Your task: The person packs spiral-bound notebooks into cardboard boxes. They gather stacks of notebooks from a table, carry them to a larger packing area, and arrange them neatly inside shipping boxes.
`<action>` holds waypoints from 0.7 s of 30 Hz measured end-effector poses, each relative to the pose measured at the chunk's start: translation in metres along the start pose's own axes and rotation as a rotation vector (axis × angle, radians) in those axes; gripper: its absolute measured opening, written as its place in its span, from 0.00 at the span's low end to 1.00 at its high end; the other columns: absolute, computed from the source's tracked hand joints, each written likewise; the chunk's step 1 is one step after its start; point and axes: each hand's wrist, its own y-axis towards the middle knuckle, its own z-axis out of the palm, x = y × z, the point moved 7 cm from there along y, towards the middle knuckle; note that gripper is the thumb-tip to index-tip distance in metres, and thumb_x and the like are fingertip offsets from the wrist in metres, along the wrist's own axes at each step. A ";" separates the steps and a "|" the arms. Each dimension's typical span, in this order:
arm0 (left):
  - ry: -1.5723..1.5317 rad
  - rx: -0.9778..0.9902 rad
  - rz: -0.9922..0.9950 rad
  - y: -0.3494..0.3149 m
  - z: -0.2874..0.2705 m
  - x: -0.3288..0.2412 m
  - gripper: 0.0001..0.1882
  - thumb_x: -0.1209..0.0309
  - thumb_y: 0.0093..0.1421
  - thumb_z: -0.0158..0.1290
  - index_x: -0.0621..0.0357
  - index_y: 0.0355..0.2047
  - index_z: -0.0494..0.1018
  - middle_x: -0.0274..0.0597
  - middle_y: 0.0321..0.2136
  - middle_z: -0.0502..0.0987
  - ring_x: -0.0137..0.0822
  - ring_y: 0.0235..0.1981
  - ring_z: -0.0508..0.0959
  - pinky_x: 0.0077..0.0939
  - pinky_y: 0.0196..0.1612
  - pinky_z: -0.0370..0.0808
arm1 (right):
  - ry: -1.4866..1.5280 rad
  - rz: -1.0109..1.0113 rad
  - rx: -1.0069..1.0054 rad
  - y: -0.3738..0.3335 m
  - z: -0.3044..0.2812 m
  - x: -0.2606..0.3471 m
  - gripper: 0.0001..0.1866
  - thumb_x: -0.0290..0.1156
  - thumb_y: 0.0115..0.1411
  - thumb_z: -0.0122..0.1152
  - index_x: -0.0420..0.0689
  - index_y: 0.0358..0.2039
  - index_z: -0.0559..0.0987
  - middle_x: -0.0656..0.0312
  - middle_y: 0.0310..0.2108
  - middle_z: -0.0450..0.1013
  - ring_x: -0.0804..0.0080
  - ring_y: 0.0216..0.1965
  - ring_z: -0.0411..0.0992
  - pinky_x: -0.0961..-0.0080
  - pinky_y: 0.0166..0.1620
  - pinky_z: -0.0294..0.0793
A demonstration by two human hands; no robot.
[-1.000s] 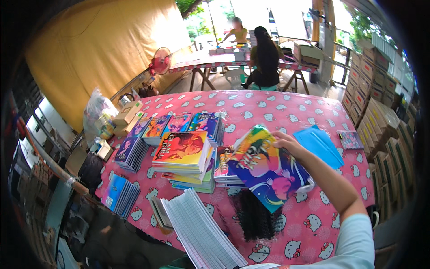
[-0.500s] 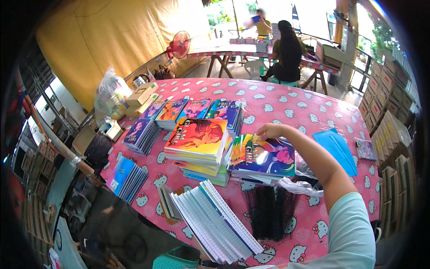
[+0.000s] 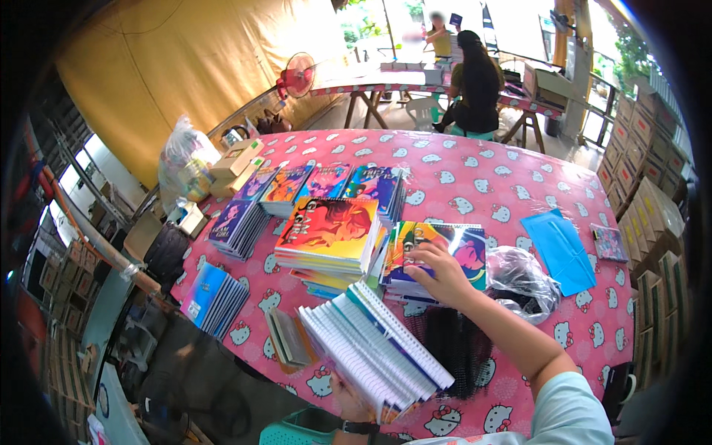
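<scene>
- One fanned bundle of ruled paper [image 3: 374, 352], gripped in the left hand [image 3: 350, 398], tilted over the near edge of the pink table [image 3: 512, 174].
- Rests the right hand [image 3: 437, 273], unclenched and loosely bent, on a stack of colourful notebooks [image 3: 472, 246].
- Just nearer than that stack, black binding coils [image 3: 445, 350]; just right of it, a clear plastic bag [image 3: 519, 276].

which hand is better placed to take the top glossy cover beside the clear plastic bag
Right, most likely: the right hand is over that glossy cover, while the left hand is down at the stack of lined paper.
</scene>
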 end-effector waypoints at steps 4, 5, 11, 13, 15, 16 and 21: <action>0.186 -0.035 -0.010 -0.004 -0.006 -0.004 0.35 0.41 0.53 0.43 0.53 0.53 0.61 0.45 0.50 0.67 0.46 0.49 0.67 0.43 0.52 0.64 | 0.660 0.326 0.528 -0.057 0.034 0.032 0.22 0.35 0.57 0.57 0.33 0.47 0.71 0.63 0.36 0.73 0.83 0.37 0.67 0.82 0.41 0.68; 0.148 -0.019 -0.052 -0.001 -0.007 -0.001 0.32 0.42 0.54 0.43 0.53 0.49 0.65 0.46 0.45 0.70 0.45 0.45 0.71 0.42 0.48 0.68 | 0.533 0.263 0.465 -0.059 0.036 0.023 0.20 0.30 0.55 0.59 0.33 0.46 0.71 0.63 0.36 0.73 0.82 0.37 0.68 0.82 0.39 0.69; 0.152 0.022 -0.058 -0.008 0.023 0.011 0.18 0.55 0.54 0.48 0.57 0.35 0.70 0.46 0.32 0.76 0.45 0.34 0.76 0.39 0.39 0.73 | 0.460 0.335 0.205 -0.074 -0.004 0.024 0.13 0.28 0.50 0.63 0.35 0.35 0.75 0.62 0.28 0.74 0.82 0.29 0.69 0.82 0.35 0.69; 0.138 0.075 -0.149 -0.010 0.047 0.018 0.17 0.58 0.55 0.48 0.60 0.34 0.70 0.46 0.32 0.76 0.45 0.34 0.76 0.39 0.41 0.73 | 0.487 0.320 0.141 -0.081 -0.025 0.015 0.12 0.27 0.50 0.63 0.35 0.33 0.75 0.63 0.27 0.74 0.82 0.28 0.68 0.83 0.34 0.69; 0.206 0.049 -0.138 -0.012 0.067 0.020 0.16 0.59 0.56 0.48 0.61 0.34 0.70 0.46 0.32 0.76 0.45 0.34 0.76 0.38 0.40 0.74 | 0.564 0.277 0.015 -0.091 -0.043 0.002 0.10 0.25 0.50 0.63 0.37 0.33 0.75 0.67 0.23 0.71 0.84 0.26 0.67 0.84 0.31 0.67; 0.248 0.046 -0.110 -0.010 0.071 0.012 0.14 0.61 0.57 0.47 0.60 0.35 0.70 0.43 0.31 0.75 0.41 0.33 0.77 0.35 0.39 0.74 | 0.446 0.292 -0.079 -0.095 -0.066 0.004 0.10 0.24 0.50 0.62 0.37 0.34 0.75 0.66 0.24 0.72 0.84 0.27 0.68 0.84 0.31 0.68; 0.739 0.282 0.024 0.023 0.150 -0.042 0.14 0.73 0.51 0.55 0.59 0.38 0.69 0.36 0.32 0.74 0.31 0.33 0.76 0.27 0.38 0.74 | 0.402 0.117 -0.716 -0.159 -0.191 -0.021 0.11 0.23 0.52 0.58 0.38 0.38 0.75 0.66 0.33 0.73 0.84 0.30 0.69 0.84 0.36 0.68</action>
